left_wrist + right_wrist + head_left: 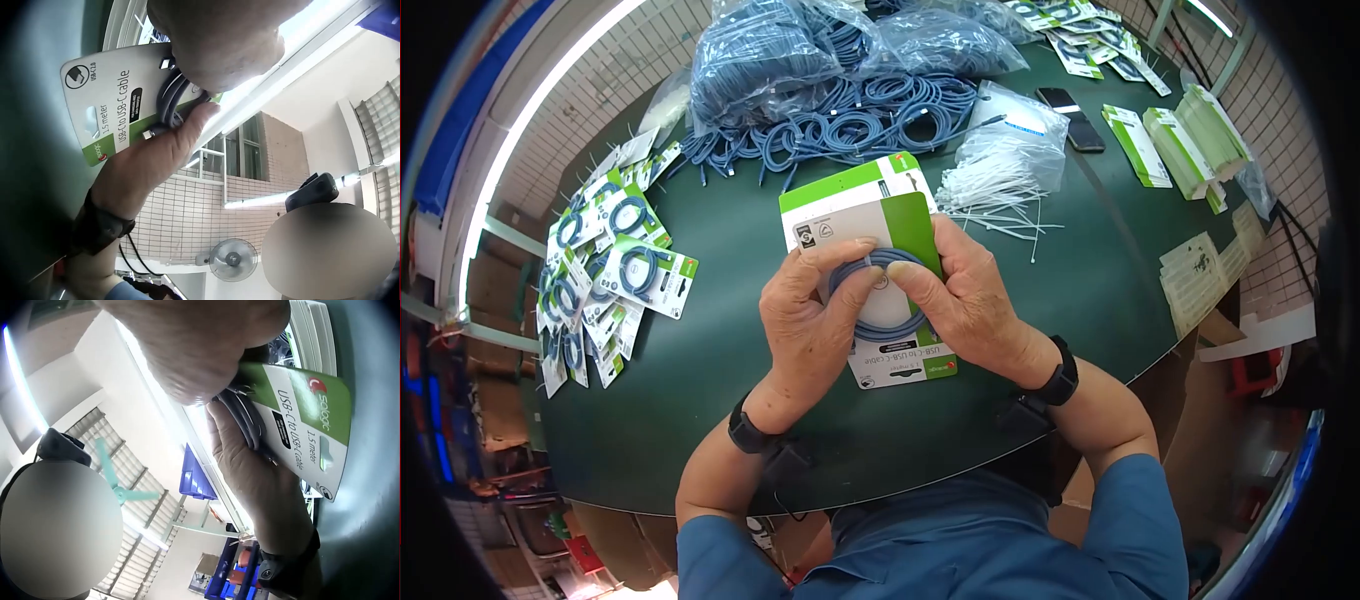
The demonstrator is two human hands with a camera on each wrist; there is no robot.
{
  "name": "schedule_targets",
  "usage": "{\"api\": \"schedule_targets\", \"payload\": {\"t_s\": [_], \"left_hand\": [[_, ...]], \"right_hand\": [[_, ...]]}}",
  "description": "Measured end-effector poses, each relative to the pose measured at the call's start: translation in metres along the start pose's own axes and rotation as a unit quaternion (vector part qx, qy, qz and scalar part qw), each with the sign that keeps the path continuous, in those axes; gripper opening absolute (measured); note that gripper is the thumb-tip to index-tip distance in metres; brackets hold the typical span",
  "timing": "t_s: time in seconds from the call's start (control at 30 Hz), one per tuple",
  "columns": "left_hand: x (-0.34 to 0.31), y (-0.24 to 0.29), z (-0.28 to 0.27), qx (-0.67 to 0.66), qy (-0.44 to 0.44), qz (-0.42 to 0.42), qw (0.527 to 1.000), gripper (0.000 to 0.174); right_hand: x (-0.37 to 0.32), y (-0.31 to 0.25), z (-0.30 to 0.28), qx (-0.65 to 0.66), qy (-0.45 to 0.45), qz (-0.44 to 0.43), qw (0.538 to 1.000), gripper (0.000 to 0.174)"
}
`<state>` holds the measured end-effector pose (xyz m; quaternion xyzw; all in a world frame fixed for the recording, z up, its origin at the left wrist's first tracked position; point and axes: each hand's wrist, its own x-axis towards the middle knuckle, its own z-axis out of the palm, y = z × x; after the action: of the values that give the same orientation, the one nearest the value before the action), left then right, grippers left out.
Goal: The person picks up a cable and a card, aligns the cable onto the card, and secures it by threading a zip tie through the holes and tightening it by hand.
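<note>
A white and green cable card (893, 372) is held between both hands above the table, with a coiled blue-grey cable (887, 330) lying on its face. The left hand (810, 320) grips the card's left side, thumb and index finger at the top of the coil. From the other side the right hand (975, 300) holds the card, its thumb pressing beside the left thumb. A small pale tie shows at the left fingertips. In the left wrist view the card (106, 81) reads "USB-C to USB-C cable"; cable plugs show near the coil. The right wrist view shows the card (337, 412) tilted.
Behind the held card lies a stack of cards (800, 200). Carded cables (640, 275) are piled left. Loose blue cables (850, 125), bagged cables (760, 60) and white ties (990, 190) lie at the back. A phone (1082, 130) and card stacks (1180, 150) are on the right.
</note>
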<state>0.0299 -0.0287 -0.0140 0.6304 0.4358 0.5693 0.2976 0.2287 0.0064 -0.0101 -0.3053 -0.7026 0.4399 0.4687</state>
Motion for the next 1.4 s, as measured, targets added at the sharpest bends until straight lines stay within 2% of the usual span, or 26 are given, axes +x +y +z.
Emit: {"api": "schedule_targets", "payload": {"t_s": [0.1, 0.17, 0.3, 0.33, 0.4, 0.43, 0.47, 0.53, 0.67, 0.8, 0.93, 1.07, 1.17, 1.33, 1.4], "left_hand": [[-0.002, -0.003, 0.002, 0.010, 0.003, 0.021, 1.000, 0.028], [0.001, -0.002, 0.004, 0.012, 0.015, 0.038, 0.999, 0.028], [0.011, 0.014, 0.016, -0.077, 0.027, -0.001, 0.997, 0.026], [0.013, 0.021, 0.020, 0.017, 0.072, 0.049, 0.996, 0.027], [0.015, 0.030, 0.025, 0.203, 0.161, 0.148, 0.955, 0.029], [0.015, 0.031, 0.023, 0.200, 0.158, 0.153, 0.955, 0.029], [0.015, 0.032, 0.017, 0.249, 0.082, 0.206, 0.943, 0.031], [0.014, 0.033, 0.006, 0.342, -0.073, 0.302, 0.887, 0.035], [0.010, 0.023, 0.011, 0.323, -0.105, 0.325, 0.883, 0.044], [0.010, 0.016, 0.013, 0.314, -0.093, 0.323, 0.888, 0.036], [0.011, 0.018, 0.015, 0.322, -0.117, 0.301, 0.890, 0.030], [0.011, 0.021, 0.014, 0.329, -0.127, 0.308, 0.884, 0.036], [0.011, 0.018, 0.012, 0.341, -0.126, 0.330, 0.871, 0.036], [0.012, 0.007, 0.010, 0.335, -0.119, 0.356, 0.864, 0.036], [0.015, 0.009, 0.011, 0.320, -0.093, 0.350, 0.875, 0.036]], "right_hand": [[0.000, 0.006, 0.001, -0.042, -0.002, -0.039, 0.998, 0.037], [0.001, 0.006, 0.002, -0.045, 0.004, -0.036, 0.998, 0.036], [0.007, 0.004, -0.004, -0.041, 0.041, -0.011, 0.998, 0.033], [0.009, 0.003, -0.008, -0.031, 0.062, 0.007, 0.998, 0.032], [0.013, 0.001, -0.014, -0.023, 0.089, 0.019, 0.996, 0.031], [0.015, 0.000, -0.016, -0.027, 0.096, 0.016, 0.995, 0.030], [0.016, -0.001, -0.016, -0.030, 0.104, 0.013, 0.994, 0.029], [0.014, -0.001, -0.016, -0.028, 0.118, 0.009, 0.993, 0.029], [0.013, 0.001, -0.012, -0.034, 0.110, -0.014, 0.993, 0.028], [0.010, 0.001, -0.010, -0.039, 0.096, -0.007, 0.995, 0.027], [0.010, 0.003, -0.009, -0.032, 0.084, 0.012, 0.996, 0.028], [0.008, 0.000, -0.009, -0.045, 0.062, 0.022, 0.997, 0.028], [0.010, 0.000, -0.004, 0.015, 0.105, 0.020, 0.994, 0.030], [0.011, 0.003, -0.005, -0.029, 0.107, 0.029, 0.993, 0.030], [0.014, 0.009, -0.007, -0.031, 0.125, 0.015, 0.992, 0.031]]}}
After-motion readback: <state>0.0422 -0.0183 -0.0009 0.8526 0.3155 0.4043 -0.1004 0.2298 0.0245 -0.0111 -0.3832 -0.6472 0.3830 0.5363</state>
